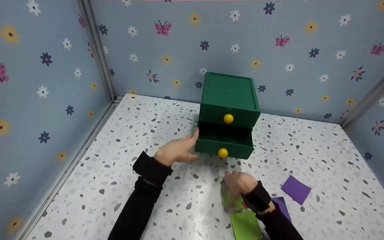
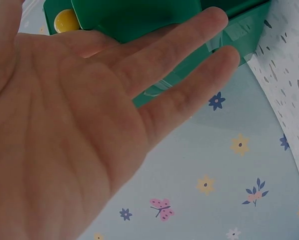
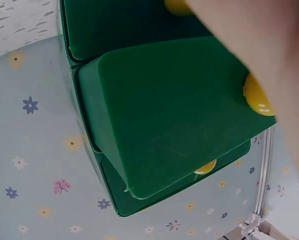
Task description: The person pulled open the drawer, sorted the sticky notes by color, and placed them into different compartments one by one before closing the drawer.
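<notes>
A green drawer unit with yellow knobs stands against the back wall. Its middle drawer is pulled out, dark inside. My left hand is at the left side of that drawer, fingers extended and fingertips at its edge. In the left wrist view the palm faces the camera. My right hand, in front of the unit, has curled fingers and pinches a blurred light-green square sheet. In the right wrist view part of the hand blurs across the open drawer front.
Another light-green square lies near the table's front edge. One purple square lies to the right; a second purple square is partly under my right forearm. Flowered blue walls enclose the speckled white table.
</notes>
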The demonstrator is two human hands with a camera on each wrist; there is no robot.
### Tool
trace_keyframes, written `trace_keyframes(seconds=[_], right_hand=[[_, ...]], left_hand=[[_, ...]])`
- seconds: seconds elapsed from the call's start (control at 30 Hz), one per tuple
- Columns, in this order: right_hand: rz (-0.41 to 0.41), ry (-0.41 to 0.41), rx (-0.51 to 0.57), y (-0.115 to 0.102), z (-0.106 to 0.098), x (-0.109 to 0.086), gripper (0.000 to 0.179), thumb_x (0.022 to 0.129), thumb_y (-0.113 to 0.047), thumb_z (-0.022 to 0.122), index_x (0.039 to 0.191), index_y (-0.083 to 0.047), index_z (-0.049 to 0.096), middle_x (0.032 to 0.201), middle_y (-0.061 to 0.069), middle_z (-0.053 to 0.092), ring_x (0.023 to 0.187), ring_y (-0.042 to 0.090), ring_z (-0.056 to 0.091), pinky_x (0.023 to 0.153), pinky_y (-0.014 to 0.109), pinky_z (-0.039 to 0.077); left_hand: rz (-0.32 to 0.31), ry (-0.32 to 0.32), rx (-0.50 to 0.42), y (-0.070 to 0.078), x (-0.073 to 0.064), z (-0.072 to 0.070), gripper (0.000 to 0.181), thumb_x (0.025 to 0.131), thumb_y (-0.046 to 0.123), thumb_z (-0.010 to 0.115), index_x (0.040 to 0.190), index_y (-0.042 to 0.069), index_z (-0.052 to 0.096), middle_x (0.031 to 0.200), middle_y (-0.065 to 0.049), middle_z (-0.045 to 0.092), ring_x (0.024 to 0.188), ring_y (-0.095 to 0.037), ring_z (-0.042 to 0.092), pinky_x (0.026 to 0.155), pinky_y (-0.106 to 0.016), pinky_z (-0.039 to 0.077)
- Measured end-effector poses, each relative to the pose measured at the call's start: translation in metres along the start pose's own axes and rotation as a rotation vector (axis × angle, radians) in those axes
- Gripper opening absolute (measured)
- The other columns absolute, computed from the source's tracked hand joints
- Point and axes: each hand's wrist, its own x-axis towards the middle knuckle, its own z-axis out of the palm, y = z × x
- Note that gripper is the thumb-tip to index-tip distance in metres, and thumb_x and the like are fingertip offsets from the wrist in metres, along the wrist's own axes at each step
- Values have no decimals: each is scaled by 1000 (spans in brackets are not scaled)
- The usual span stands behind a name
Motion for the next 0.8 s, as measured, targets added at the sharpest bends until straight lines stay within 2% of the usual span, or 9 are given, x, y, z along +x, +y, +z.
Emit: trace_keyframes(seconds=[0.07,0.17,0.23,0.3,0.47,0.63,0.8], right_hand=[[-16,-12,38,4,-4,-3,118,60,-28,95,155,-2,30,153,28,41,137,43,45,109,57,44],[-62,6,47,10,-13,-11,109,61,-28,92,151,-1,36,147,25,50,127,38,54,104,54,49],[-104,45,37,15,-20,-18,97,61,-29,92,142,-2,45,135,21,59,113,32,60,97,50,53],[-147,94,43,20,-27,-26,85,61,-29,92,132,-6,51,120,14,63,101,26,60,88,46,55],[-298,247,125,38,-40,-48,71,60,-20,89,118,-10,50,98,7,54,86,20,51,72,34,49],[-471,417,230,55,-46,-62,72,59,-12,85,120,-9,47,110,12,57,95,21,53,80,32,52],[-563,574,284,68,-53,-67,74,60,-12,85,122,-9,47,113,13,56,97,22,53,78,29,53]], left_hand=[[-3,1,0,0,0,0,97,95,31,67,161,9,-1,166,-14,19,137,-34,50,112,-44,44],[-1,2,-1,0,0,0,98,95,31,67,161,8,-1,166,-15,19,137,-34,50,112,-44,44],[1,1,-4,0,0,0,98,95,30,67,161,8,-2,166,-15,18,137,-34,50,113,-43,44],[4,1,-8,-1,0,0,98,95,30,67,161,7,-2,167,-15,18,136,-34,50,113,-43,44],[9,5,-9,-1,1,-1,98,94,29,67,161,6,-1,167,-15,17,135,-35,52,113,-43,44],[11,8,-8,-1,1,0,98,94,29,68,161,6,-1,167,-16,18,134,-36,52,112,-44,44],[5,5,-13,-1,0,0,98,94,30,67,161,8,-1,166,-16,18,131,-36,54,109,-44,47]])
